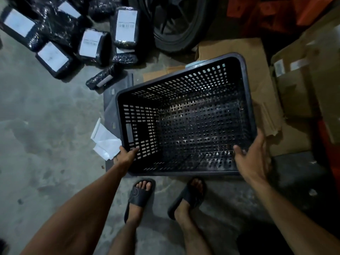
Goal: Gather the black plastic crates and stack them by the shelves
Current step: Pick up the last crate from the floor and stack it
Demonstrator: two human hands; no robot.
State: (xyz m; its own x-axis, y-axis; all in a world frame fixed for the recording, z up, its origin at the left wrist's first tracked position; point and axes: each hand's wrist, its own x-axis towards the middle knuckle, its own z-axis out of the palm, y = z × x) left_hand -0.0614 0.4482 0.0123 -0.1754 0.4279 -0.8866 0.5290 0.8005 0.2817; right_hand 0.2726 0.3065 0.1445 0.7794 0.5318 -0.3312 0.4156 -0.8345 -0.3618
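Observation:
One empty black plastic crate (185, 115) with perforated walls and floor sits open side up in front of my feet, tilted slightly. My left hand (127, 155) grips its near left corner, fingers curled over the rim. My right hand (253, 159) is at the near right corner, thumb inside the wall and fingers spread along the outer rim. No other crates or shelves are in view.
Several black wrapped parcels with white labels (90, 43) lie on the concrete floor at the upper left. A tyre (176, 23) stands behind the crate. Flattened cardboard (239, 50) and a carton (298, 89) lie to the right. White paper (104, 142) lies beside the crate.

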